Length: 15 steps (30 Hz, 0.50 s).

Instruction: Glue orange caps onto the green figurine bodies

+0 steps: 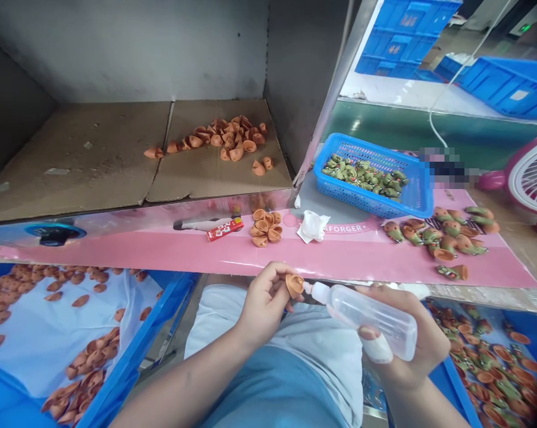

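Between the fingertips of my left hand is a small hollow orange-brown shell piece, its open side facing up. My right hand is wrapped round a clear plastic squeeze bottle, which lies nearly level with its nozzle at the shell's right edge. One right finger wears a white wrap. A small cluster of similar shells rests on the pink mat beyond my hands. Right of them lies a crumpled white tissue. Green-and-orange pieces sit at the mat's right end.
A blue basket holds small green pieces. Shells lie on cardboard inside a metal booth. Blue bins of pieces stand at lower left and lower right. A pink fan is at far right; a red packet lies on the mat.
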Available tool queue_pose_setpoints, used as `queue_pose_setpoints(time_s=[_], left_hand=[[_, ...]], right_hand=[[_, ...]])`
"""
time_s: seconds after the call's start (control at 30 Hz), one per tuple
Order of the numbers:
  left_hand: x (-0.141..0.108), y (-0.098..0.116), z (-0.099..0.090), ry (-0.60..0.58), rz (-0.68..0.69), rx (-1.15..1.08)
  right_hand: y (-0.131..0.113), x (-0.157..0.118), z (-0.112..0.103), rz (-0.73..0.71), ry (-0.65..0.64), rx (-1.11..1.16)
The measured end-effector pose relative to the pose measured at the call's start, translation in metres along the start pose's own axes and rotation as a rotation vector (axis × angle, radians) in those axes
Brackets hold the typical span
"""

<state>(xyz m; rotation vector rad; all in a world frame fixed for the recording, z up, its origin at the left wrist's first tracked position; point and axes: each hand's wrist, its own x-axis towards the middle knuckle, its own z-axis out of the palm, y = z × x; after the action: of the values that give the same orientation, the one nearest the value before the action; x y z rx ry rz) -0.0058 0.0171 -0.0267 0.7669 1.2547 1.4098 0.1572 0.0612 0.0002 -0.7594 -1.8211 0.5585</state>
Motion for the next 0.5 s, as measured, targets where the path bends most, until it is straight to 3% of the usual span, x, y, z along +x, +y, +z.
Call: queue_pose_setpoints(time_s=[0.5], left_hand=[[0.0012,-0.0012,-0.0001,0.006,-0.017,-0.012]], right_hand=[[-0.0018,0.0015,0.0012,-0.001,-0.039,-0.013]])
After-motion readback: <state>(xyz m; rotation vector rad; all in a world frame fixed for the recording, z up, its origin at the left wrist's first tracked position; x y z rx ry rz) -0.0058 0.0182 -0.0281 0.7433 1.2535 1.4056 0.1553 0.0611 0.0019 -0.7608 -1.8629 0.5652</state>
